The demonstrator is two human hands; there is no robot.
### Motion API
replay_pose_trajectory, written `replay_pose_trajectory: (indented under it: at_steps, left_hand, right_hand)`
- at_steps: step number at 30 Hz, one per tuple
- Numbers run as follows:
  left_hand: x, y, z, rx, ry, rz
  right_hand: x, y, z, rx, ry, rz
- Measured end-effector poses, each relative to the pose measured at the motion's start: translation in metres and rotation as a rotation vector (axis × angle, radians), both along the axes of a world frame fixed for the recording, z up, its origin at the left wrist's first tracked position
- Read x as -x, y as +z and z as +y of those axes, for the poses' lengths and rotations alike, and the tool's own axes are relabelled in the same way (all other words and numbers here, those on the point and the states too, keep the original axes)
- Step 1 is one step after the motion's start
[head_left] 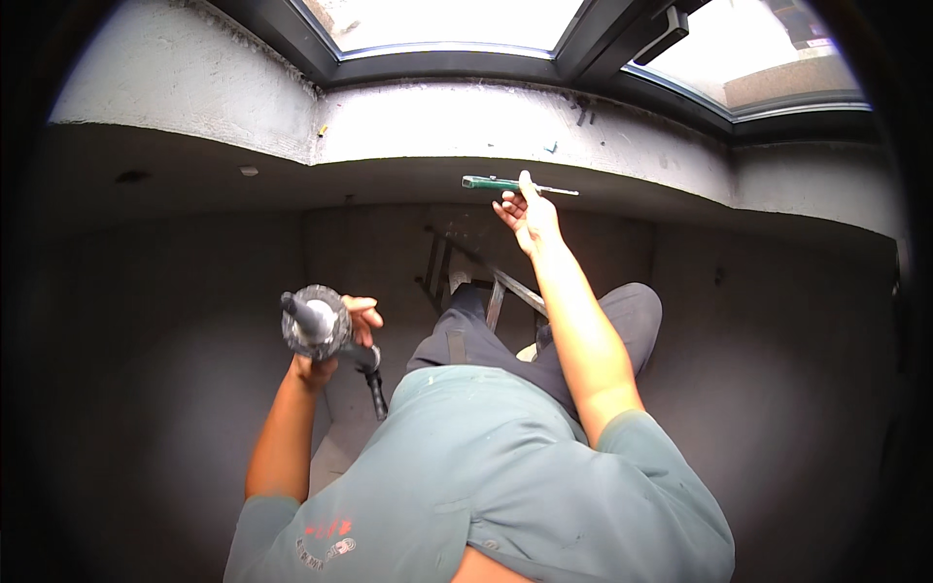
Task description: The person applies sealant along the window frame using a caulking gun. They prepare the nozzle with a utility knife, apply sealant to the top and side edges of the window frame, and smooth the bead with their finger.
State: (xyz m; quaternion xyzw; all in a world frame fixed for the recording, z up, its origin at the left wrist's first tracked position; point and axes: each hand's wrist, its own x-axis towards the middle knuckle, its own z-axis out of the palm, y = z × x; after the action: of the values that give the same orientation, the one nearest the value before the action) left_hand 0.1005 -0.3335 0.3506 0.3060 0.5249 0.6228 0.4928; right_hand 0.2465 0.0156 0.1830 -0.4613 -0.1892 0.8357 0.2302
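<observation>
My left hand is closed round a caulking gun at the left. Its round, grey-smeared end and dark tapering tip face up, and a black handle hangs beside my wrist. Part of the gun's body is hidden behind that end. Stretched out ahead, my right hand grips a green utility knife between thumb and fingers. The knife lies level across my hand, with its slim metal blade reaching out to the right. Its green body points left, just in front of the window sill.
Above the sill are dark window frames with a black handle. Small dark scraps and a yellow bit lie on the sill. A metal stepladder stands below, by my legs. Grey concrete walls surround me.
</observation>
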Motion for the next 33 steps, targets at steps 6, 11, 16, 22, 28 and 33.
replay_pose_trajectory:
  at_steps: [6,11,16,22,28,33]
  left_hand:
    - [0.0,-0.007,-0.035,0.168,0.075,-0.025]
    - [0.003,-0.015,-0.037,0.2,0.081,-0.118]
    - [0.007,-0.02,-0.018,0.171,0.068,-0.129]
    - [0.008,-0.009,0.013,0.118,0.04,-0.103]
    - [0.009,0.001,0.025,0.122,0.032,-0.042]
    - [0.01,0.001,0.027,0.109,0.015,-0.041]
  right_hand:
    - [0.052,-0.088,0.032,0.161,-0.152,0.071]
    - [0.075,-0.114,0.046,0.318,-0.294,0.084]
    - [0.073,-0.116,0.057,0.404,-0.332,0.024]
    - [0.064,-0.121,0.059,0.423,-0.453,0.061]
    - [0.034,-0.134,0.069,0.412,-0.538,0.081]
    - [-0.002,-0.126,0.079,0.315,-0.567,0.089]
